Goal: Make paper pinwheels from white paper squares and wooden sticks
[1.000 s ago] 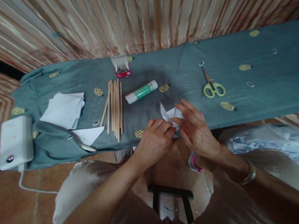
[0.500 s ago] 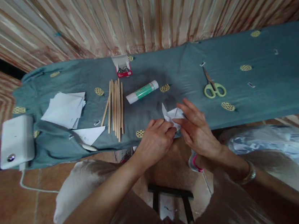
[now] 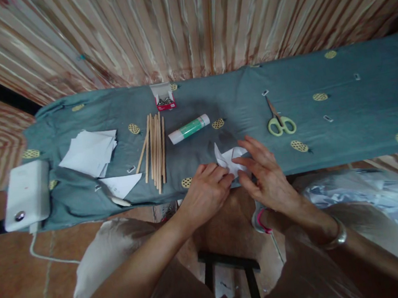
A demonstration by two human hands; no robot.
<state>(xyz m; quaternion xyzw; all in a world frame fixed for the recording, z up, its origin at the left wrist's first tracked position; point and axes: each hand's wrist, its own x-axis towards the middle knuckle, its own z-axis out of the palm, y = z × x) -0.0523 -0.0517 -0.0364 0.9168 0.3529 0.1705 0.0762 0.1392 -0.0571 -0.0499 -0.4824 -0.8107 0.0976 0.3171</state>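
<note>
Slightly shifted rightward, the right hand [image 3: 270, 182] spreads apart at the folded paper [image 3: 228, 156], which the left hand [image 3: 206, 190] clamps.

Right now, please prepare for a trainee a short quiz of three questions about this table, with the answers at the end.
1. What is at the fingertips of both the left hand and the right hand?
2. Which lies between the wooden sticks and the scissors: A) stack of papers, B) green-labelled tube, C) white cabled device?
3. True or false: the right hand holds the scissors.

Key: 1. Folded white paper. 2. B. 3. False; they lie on the cloth.
</note>
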